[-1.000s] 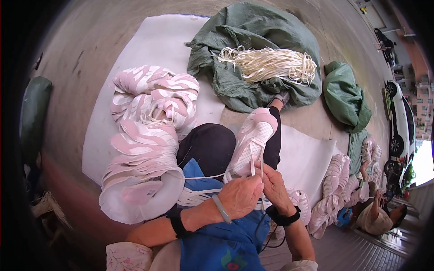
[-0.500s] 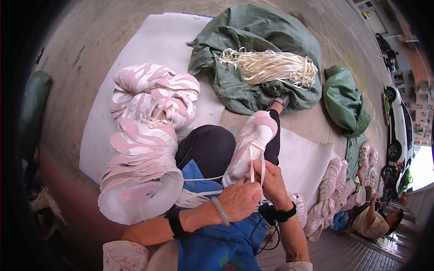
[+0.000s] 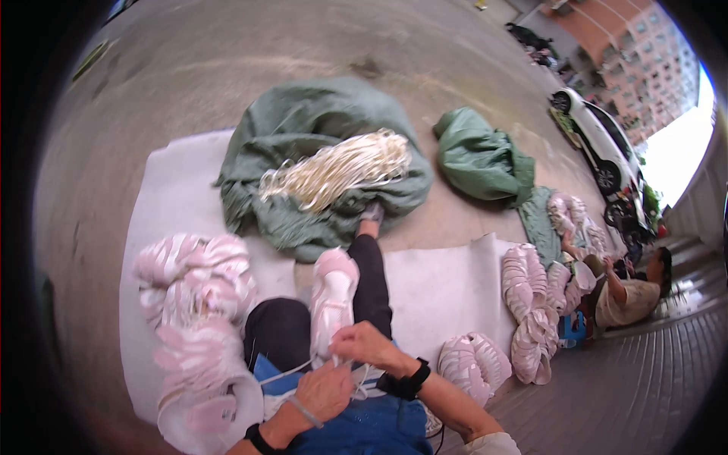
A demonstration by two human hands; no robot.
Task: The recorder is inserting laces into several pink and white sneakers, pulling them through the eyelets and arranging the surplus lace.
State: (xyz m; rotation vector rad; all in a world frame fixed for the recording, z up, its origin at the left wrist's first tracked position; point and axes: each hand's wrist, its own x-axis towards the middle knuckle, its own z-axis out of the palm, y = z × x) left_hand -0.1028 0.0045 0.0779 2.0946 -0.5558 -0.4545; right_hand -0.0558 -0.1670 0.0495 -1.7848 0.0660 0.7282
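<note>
A pink and white shoe upper (image 3: 334,292) lies lengthwise before me, toe end pointing away, beside my dark-clad knee. At its near end my right hand (image 3: 364,345) is closed in a pinch on a white shoelace. Just below and to the left, my left hand (image 3: 324,390) is curled closed around the lace. Between the hands the lace itself is mostly hidden. One strand (image 3: 287,374) runs left from the hands toward a stack of nested pink and white uppers (image 3: 199,356).
A big green sack (image 3: 318,106) bears a bundle of cream laces (image 3: 345,171). A smaller green sack (image 3: 478,155) lies right of it. White sheeting (image 3: 432,292) covers part of the ground. More uppers (image 3: 474,368) lie right, near a seated person (image 3: 629,296). A white car (image 3: 599,136) stands beyond.
My view has tilted and shifted, so the sacks and shoe uppers appear lower and further left. The lace strands that stood up between my hands no longer show. Both hands stay by the upper.
</note>
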